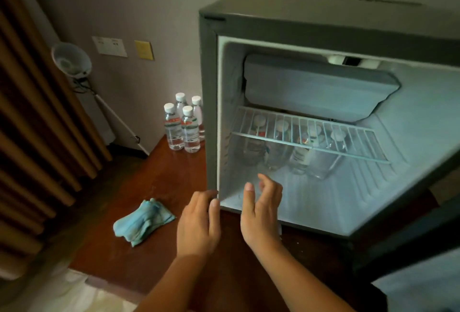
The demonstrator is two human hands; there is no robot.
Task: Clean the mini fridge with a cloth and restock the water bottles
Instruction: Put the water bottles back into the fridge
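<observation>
The left hand (199, 222) and right hand (261, 214) are held open and empty at the mouth of the mini fridge (211, 112), while the cloth (143, 222) is found on the table (154, 182) to the left, nearer the left hand, with water bottles (183, 127) stood beyond.

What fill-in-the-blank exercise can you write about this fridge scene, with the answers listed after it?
1. The door of the mini fridge is ____.
2. Outside it, ____ water bottles stand on the wooden table.
3. The cloth lies to the ____ of the left hand.
4. The left hand and the right hand hold ____.
Answers: open; four; left; nothing.
</observation>
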